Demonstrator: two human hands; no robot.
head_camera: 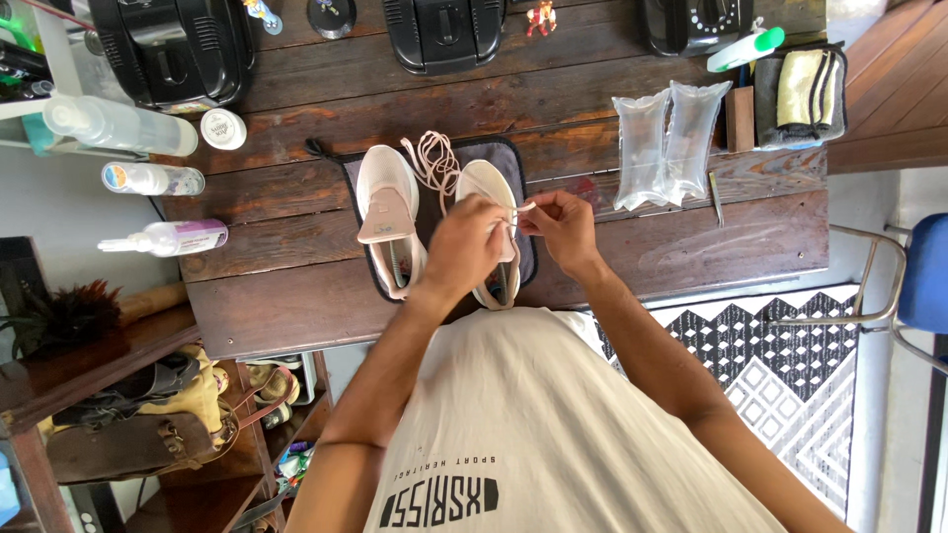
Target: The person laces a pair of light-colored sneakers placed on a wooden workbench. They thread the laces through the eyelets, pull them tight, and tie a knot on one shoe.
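On the dark wooden plank counter lies a dark fabric mat with a pair of pale, cream-white fabric sneakers on it. The left hand and the right hand meet over the right-side sneaker. The fingers of both hands are closed in a pinch on a thin pale shoelace end stretched between them, just above that shoe. The other sneaker sits just left of it, tongue pulled open, and a loose coil of pinkish lace rests between the two toes.

As a judgement, the lace tip could slip from the pinch or miss its eyelet, since the left hand hides the eyelets, and a tug might drag the shoe off the mat.

Right of the mat stand two clear sealed plastic pouches that look filled with air only. Left of the mat lie a clear spray bottle and two smaller white bottles, whose contents cannot be told.
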